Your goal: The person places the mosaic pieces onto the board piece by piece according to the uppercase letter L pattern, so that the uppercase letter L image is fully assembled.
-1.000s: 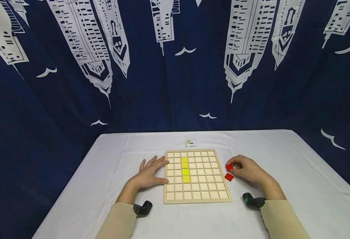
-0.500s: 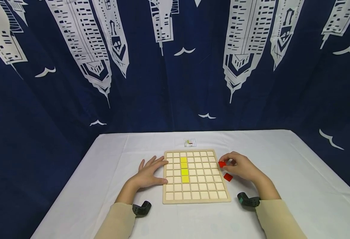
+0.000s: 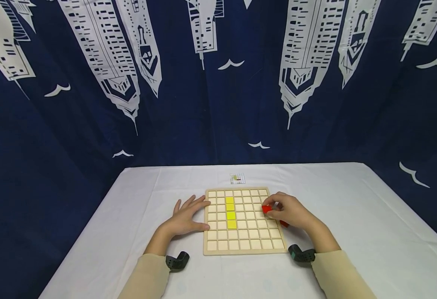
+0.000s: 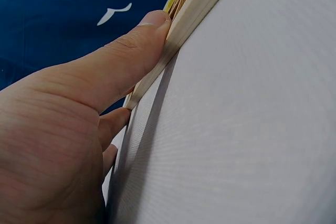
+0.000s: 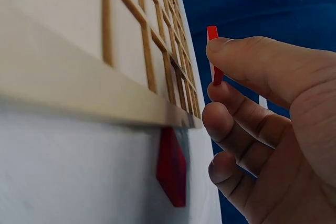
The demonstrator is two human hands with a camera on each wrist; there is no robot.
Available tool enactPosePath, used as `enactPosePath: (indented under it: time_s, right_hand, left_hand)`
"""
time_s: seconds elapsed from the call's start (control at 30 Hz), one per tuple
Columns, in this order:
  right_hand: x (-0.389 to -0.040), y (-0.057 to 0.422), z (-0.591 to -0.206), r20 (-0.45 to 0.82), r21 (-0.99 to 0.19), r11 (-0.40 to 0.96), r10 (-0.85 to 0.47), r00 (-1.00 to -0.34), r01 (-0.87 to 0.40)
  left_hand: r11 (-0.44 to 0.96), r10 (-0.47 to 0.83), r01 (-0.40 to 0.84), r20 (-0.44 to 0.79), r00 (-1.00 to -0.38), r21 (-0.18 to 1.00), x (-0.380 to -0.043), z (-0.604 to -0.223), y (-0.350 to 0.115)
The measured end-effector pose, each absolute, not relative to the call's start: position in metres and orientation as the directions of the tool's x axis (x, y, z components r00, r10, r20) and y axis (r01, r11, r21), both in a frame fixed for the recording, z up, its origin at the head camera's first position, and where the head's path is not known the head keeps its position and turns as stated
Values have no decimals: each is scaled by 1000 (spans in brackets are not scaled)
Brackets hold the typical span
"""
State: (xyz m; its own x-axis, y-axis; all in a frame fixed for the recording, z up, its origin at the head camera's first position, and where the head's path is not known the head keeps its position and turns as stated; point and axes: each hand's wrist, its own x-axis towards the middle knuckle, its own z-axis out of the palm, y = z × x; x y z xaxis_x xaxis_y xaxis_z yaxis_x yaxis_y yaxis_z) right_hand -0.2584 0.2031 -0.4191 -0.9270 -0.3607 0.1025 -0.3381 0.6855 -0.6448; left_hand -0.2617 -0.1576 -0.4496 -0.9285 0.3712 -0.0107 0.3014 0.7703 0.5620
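Observation:
A pale wooden grid board [image 3: 246, 251] lies on the white table, with a column of yellow square tiles [image 3: 231, 215] in its left part. My left hand [image 3: 184, 219] rests at the board's left edge, fingers spread; in the left wrist view its thumb [image 4: 142, 40] lies against the wooden rim. Between thumb and forefinger, my right hand [image 3: 291, 209] pinches a red square tile [image 5: 213, 56] over the right part of the board. A second red tile [image 5: 172, 169] lies on the table beside the board's right edge, partly hidden by the right hand in the head view.
A small printed card [image 3: 237, 178] with a coloured grid pattern lies behind the board. Black wrist devices are on both wrists, the right one [image 3: 301, 254] close to the board's near right corner. A dark blue patterned curtain [image 3: 203, 124] hangs behind the table.
My right hand has moved left with the red tile, from the table beside the board to over its right columns. The left hand stays in place.

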Motion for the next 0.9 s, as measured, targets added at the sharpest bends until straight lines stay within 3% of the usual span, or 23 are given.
enactPosePath:
  time_s: [0.3,0.9]
  right_hand:
    - [-256,193,-422,155,-625,663,-411,-898,-412]
    - [-247,166,-425,132,-603,646,-496,-858,-467]
  left_hand:
    - [769,368,299,-9,-930,565,-262,-449,-157]
    - [772,375,303,-16,-927,559,-262,-450,-158]
